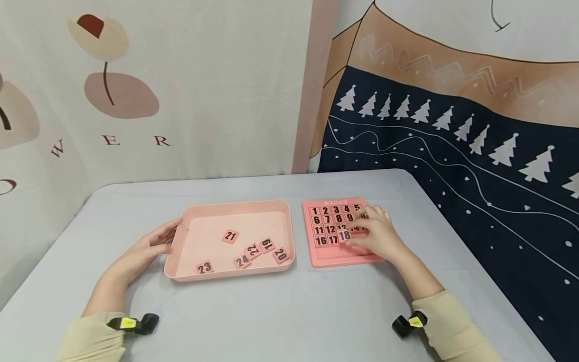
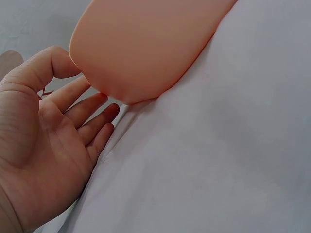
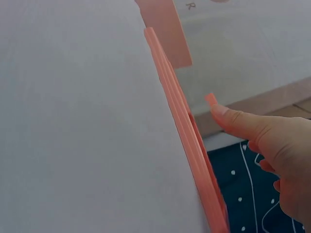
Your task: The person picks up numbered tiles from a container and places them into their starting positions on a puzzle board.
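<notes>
My right hand (image 1: 380, 233) pinches the number tile 18 (image 1: 344, 236) over the pink number board (image 1: 320, 259). The tile overlaps the row after 16 and 17, while the fingers cover part of the board's right side. In the right wrist view, the tile (image 3: 211, 99) shows edge-on at the thumb tip, above the board (image 3: 187, 136). My left hand (image 1: 142, 256) rests at the left side of the pink tray (image 1: 226, 208), fairly straight fingers against its outer wall. From the left wrist, the thumb and fingertips appear right at the tray's corner (image 2: 141, 48).
Inside the tray lie loose tiles 21 (image 1: 230, 236), 23 (image 1: 205, 267), 24 (image 1: 242, 260), 22 (image 1: 253, 251), 19 (image 1: 267, 245) and 20 (image 1: 281, 255). Tray and board stand side by side on a white-covered table (image 1: 271, 322). Patterned cloths (image 1: 226, 100) hang behind.
</notes>
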`<state>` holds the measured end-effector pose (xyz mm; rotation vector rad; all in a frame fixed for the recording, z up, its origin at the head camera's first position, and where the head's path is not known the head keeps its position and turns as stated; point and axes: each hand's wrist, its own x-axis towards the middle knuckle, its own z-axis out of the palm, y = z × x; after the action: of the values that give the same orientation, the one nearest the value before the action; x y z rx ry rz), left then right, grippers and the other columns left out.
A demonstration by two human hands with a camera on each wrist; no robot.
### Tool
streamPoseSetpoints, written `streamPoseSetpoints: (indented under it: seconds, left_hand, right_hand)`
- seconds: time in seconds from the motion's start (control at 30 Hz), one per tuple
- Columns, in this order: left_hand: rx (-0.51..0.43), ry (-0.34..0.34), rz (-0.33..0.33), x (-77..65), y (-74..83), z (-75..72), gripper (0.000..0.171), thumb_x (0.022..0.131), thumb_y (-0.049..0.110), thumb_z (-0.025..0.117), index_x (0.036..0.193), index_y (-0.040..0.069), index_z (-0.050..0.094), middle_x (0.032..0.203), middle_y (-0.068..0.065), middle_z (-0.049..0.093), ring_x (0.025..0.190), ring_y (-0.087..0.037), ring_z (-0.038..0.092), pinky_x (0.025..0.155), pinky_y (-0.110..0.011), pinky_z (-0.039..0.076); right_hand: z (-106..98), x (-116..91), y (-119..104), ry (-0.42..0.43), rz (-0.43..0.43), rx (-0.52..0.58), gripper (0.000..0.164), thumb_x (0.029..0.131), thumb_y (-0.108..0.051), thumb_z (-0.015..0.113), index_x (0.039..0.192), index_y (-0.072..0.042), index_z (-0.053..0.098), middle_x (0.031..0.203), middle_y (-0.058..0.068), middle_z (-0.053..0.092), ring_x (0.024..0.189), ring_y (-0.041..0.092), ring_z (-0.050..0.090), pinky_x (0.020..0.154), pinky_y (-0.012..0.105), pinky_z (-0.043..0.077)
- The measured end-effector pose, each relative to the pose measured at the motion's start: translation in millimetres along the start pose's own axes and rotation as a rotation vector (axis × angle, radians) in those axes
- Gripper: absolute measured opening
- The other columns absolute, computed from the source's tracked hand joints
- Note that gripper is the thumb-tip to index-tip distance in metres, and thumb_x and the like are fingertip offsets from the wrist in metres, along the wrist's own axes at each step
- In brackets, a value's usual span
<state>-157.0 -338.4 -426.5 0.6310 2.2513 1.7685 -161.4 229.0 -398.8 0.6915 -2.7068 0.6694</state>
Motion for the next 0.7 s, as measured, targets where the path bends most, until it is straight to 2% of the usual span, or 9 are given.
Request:
streamPoseSetpoints:
  seconds: [0.27,0.5,0.7]
  left_hand:
    - [-0.001,0.005,-0.016,0.0,-0.1,0.5,0.067,0.091,-0.004,0.053,0.150,-0.002,0.022,0.156,-0.015,0.020,0.123,0.007,0.036,0.093,-0.010,0.033]
    - [-0.013,-0.008,-0.005,-0.6,-1.1,-0.4,0.065,0.093,-0.003,0.052,0.150,-0.003,0.020,0.154,-0.006,0.026,0.124,0.007,0.037,0.094,-0.010,0.033]
    - [-0.011,-0.005,-0.018,-0.3,-3.3,-2.0,0.065,0.094,-0.001,0.052,0.151,-0.002,0.019,0.156,-0.007,0.023,0.125,0.008,0.036,0.095,-0.010,0.032]
  right_hand:
    - [5,-2,10,-0.025,0.026,-0.015,0.036,0.063,-0.033,0.088,0.093,-0.017,0.077,0.109,0.005,0.055,0.101,0.026,0.042,0.084,0.043,0.027]
    - [13,-5,15,-0.024,0.019,-0.019,0.034,0.063,-0.033,0.088,0.092,-0.019,0.077,0.108,0.004,0.055,0.099,0.024,0.041,0.083,0.043,0.027]
    - [16,-5,15,-0.022,0.032,-0.017,0.033,0.065,-0.031,0.088,0.093,-0.018,0.077,0.108,0.003,0.054,0.100,0.024,0.042,0.085,0.043,0.027]
